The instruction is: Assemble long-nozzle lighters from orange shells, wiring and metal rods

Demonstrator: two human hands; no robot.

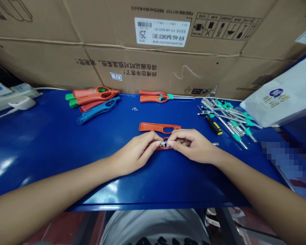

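Note:
My left hand (140, 151) has thumb and forefinger pinched on a small whitish lighter part (163, 144). From the other side my right hand (191, 144) is closed in a pinch close to that part; what lies between its fingertips is hidden. Both hands are over an orange lighter casing half (158, 148), mostly covered by the fingers. A metal lighter tube (215, 144) pokes out past my right hand. Just beyond the hands lies another orange casing half (148, 127), its hollow side up.
Orange, green and blue casings (91, 98) are piled at the back left. Two orange-red lighters (153, 97) lie at the back. To the right are several metal lighter tubes (232, 126), a screwdriver (214, 125) and a white bag (277, 95). A large cardboard box (104, 30) walls the rear.

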